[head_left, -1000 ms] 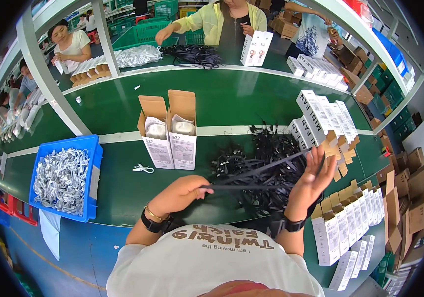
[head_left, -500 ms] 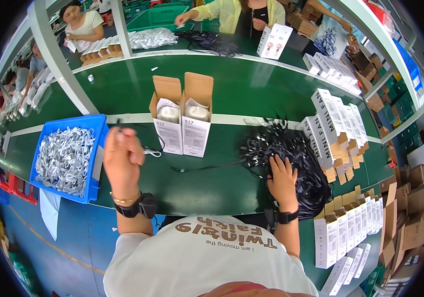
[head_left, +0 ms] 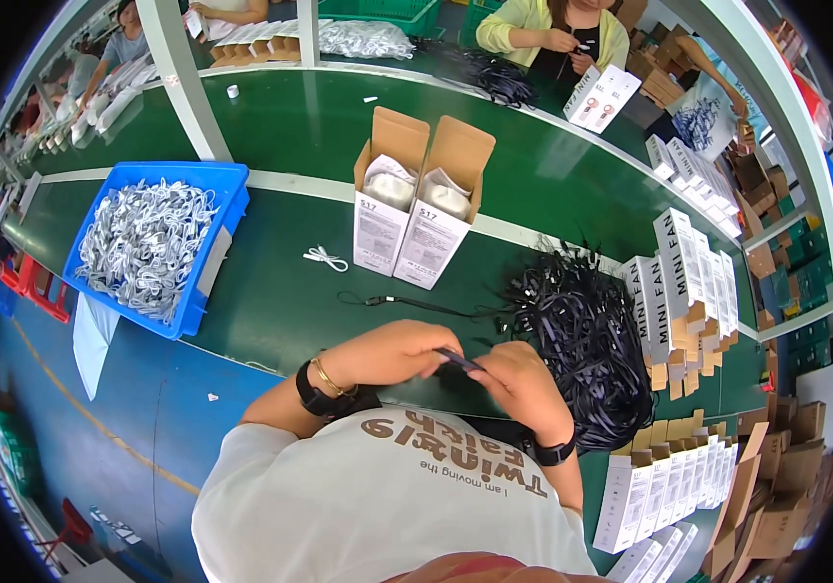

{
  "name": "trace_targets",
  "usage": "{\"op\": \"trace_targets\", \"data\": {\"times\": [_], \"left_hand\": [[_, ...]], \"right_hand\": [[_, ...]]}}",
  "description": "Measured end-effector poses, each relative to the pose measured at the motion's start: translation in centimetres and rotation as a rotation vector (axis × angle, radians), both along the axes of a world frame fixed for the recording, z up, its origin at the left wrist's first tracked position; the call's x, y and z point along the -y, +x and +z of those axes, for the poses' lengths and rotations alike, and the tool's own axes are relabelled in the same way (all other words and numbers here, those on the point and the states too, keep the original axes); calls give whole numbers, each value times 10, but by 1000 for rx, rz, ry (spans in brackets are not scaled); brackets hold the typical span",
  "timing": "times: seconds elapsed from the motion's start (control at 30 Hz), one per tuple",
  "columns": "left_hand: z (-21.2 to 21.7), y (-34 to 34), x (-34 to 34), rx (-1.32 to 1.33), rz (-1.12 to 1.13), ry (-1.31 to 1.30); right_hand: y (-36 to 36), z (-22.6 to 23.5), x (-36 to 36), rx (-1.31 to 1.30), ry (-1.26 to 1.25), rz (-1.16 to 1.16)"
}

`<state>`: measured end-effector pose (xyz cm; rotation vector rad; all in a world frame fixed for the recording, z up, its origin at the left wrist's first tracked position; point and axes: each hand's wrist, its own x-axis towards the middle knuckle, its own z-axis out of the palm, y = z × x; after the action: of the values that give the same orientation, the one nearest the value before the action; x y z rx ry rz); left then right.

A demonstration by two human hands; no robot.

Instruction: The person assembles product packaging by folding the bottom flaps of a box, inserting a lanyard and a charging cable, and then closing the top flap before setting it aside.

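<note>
Lanyard strap is pinched between your left hand and right hand, so you're mid-folding it; probably the open boxes next.

Matt black cloth straps — smooth green table.
</note>
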<state>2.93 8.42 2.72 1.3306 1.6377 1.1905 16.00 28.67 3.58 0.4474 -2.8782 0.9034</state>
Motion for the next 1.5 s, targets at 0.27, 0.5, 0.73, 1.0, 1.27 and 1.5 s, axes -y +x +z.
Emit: {"op": "trace_targets", "data": {"times": [0.27,0.5,0.73,1.0,1.27,1.5], "left_hand": [[-17,-9,21,15,80,-38],[-4,16,-6,-95,181,-3],[-18,6,10,-90,351,120],[-37,-46,55,-471,517,231],[-55,-82,89,-871,780,-377],[-40,-65,89,-664,810,-178]], "right_hand": [[24,0,-51,68,-32,-341],[-8,11,11,-120,-146,-129],[2,-11,-6,684,-446,29],[3,-7,6,-112,-1389,-163],[2,-34,-7,-89,-1491,-189],[7,-35,-11,36,-1287,-380]]}}
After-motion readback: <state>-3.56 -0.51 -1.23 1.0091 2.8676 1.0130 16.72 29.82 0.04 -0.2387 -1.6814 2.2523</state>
